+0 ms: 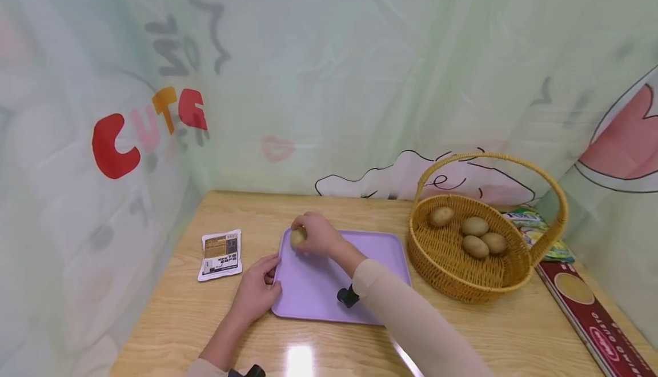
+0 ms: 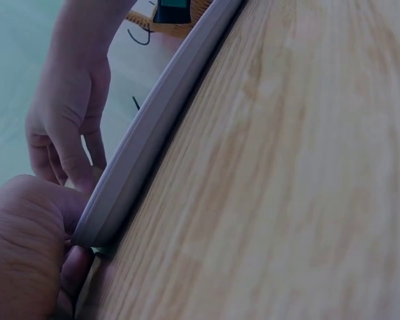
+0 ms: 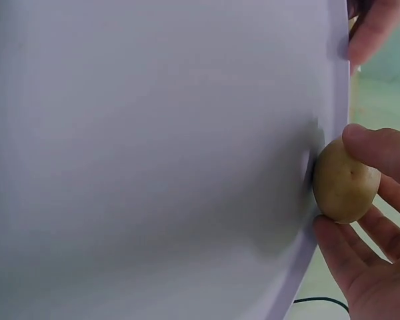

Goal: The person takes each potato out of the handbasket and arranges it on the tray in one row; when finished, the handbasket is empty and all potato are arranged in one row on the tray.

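Note:
A lilac rectangular tray (image 1: 316,294) lies on the wooden table. My left hand (image 1: 255,287) grips its left edge, thumb over the rim and fingers low at the side, as the left wrist view shows. At the tray's far left corner my right hand (image 1: 323,237) holds a potato (image 3: 347,181) between thumb and fingers, close against the rim. Whether the potato rests on the tray is hard to tell. To the right stands a wicker basket (image 1: 452,283) with a tall handle, holding several potatoes (image 1: 475,226).
A white and brown packet (image 1: 220,255) lies left of the tray. Beyond the basket are a green packet (image 1: 552,248) and a long dark red box (image 1: 591,320) along the table's right side. A printed curtain (image 1: 308,80) hangs behind the table.

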`<state>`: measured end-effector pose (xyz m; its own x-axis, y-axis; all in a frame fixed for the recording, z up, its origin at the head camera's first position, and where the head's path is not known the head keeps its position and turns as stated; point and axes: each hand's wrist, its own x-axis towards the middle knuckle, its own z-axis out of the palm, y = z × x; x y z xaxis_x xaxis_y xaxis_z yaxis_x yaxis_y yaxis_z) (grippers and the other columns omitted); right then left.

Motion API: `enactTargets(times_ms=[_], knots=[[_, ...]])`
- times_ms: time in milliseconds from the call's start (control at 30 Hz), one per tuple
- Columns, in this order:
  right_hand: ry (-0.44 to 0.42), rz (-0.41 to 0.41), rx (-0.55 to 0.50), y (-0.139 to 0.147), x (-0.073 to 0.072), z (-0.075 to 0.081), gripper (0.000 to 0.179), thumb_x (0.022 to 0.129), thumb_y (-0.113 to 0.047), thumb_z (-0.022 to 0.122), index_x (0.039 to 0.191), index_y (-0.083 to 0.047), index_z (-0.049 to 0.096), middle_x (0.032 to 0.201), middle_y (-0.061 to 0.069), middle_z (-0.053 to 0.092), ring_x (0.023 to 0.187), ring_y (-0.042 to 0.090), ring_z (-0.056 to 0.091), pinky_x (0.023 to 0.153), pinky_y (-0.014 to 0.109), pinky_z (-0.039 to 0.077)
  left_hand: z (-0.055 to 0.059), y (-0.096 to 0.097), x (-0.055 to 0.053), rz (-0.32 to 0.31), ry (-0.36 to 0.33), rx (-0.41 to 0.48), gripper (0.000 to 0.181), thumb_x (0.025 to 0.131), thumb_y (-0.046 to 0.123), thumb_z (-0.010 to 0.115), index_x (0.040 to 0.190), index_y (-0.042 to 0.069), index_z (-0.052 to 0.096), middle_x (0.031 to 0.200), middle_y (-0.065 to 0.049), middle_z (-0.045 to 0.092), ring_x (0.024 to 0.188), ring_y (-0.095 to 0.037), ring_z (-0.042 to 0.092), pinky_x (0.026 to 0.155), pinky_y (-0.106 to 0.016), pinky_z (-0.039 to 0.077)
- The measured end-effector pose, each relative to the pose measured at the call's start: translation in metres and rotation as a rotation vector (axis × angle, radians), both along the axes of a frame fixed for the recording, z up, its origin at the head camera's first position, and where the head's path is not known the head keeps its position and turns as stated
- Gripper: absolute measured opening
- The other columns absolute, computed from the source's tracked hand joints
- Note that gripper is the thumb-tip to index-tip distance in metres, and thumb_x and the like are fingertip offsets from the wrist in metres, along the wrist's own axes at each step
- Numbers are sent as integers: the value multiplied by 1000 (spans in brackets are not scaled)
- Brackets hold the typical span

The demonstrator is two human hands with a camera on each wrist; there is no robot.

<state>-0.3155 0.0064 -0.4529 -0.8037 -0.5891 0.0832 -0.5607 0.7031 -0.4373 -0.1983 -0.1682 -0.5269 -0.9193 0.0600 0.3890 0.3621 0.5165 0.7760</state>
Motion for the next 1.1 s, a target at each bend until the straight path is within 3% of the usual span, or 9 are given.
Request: enactTargets(times_ms=[367, 600, 800, 1100], knots=[[22, 24, 35, 9, 9, -1, 54, 75, -19, 84, 124, -8, 63, 118, 6, 62, 107, 19, 56, 94, 34, 48, -5, 0, 1, 5, 46, -23, 53, 66, -12, 66, 119, -12, 63, 114, -18, 65, 79, -13, 60, 66, -22, 55], [-11, 50, 32, 24, 15, 1, 60, 74, -16, 83, 128, -8, 60, 127, 8, 61, 114, 24, 57, 99, 37, 47, -9, -1, 3, 13, 43, -20, 51, 66, -12, 65, 117, -12, 64, 115, -18, 64, 78, -13, 60, 66, -22, 55], [-50, 12, 31, 42, 16, 11, 59, 78, -17, 80, 132, -11, 58, 132, 5, 58, 116, 25, 56, 96, 39, 48, -7, -1, 3, 9, 43, -15, 50, 66, -13, 66, 116, -12, 64, 116, -19, 64, 79, -15, 60, 66, -22, 55], [-36, -11, -73, 79, 19, 22, 54, 79, -13, 78, 129, -7, 59, 129, 7, 58, 116, 29, 55, 92, 38, 51, -3, 1, 2, 13, 65, -40, 49, 66, -12, 66, 115, -12, 65, 114, -18, 64, 79, -15, 59, 66, -22, 54]])
